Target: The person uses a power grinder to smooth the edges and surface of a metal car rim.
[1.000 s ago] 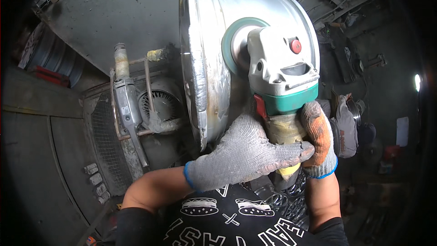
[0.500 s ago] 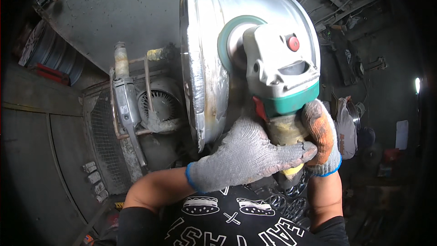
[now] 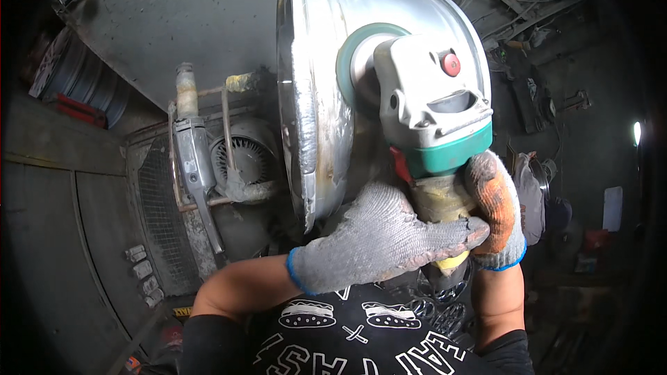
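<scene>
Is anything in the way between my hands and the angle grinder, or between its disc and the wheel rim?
Only the knit gloves separate the left hand and right hand from the angle grinder they hold. Nothing visible stands between its disc and the wheel rim; whether they touch is unclear.

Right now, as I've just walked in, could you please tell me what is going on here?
A person holds a white-and-green power tool by its taped handle, gloved left hand and gloved right hand both wrapped around it. Its green-edged disc is up against the barrel of a silver metal wheel; whether it touches or spins, I cannot tell. Off to the left, a long grey tool stands beside a metal frame.
</scene>
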The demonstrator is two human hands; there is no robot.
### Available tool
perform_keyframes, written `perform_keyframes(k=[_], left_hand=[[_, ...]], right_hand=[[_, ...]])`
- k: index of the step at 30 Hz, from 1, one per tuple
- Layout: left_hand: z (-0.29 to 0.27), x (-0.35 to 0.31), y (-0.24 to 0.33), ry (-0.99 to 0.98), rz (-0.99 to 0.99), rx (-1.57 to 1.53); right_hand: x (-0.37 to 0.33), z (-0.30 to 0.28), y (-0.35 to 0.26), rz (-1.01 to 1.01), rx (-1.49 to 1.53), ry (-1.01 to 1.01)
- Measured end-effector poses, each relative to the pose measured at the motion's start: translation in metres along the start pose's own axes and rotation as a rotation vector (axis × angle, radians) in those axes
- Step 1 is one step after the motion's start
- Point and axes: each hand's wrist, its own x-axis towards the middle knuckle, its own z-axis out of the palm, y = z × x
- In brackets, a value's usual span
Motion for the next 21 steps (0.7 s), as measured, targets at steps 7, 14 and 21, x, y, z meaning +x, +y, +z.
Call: perform_keyframes(k=[7,14,21], left_hand=[[0.002,-0.004,-0.004,-0.003,-0.013,0.044],[0.004,-0.005,-0.004,-0.011,0.047,-0.008],[0.004,0.001,0.005,-0.038,-0.111,-0.046]], right_hand=[[0.001,0.002,-0.011,0.147,0.481,0.012],[0.001,0.002,-0.014,0.192,0.623,0.017],[0.000,-0.006,-0.008,-0.025,0.211,-0.001]])
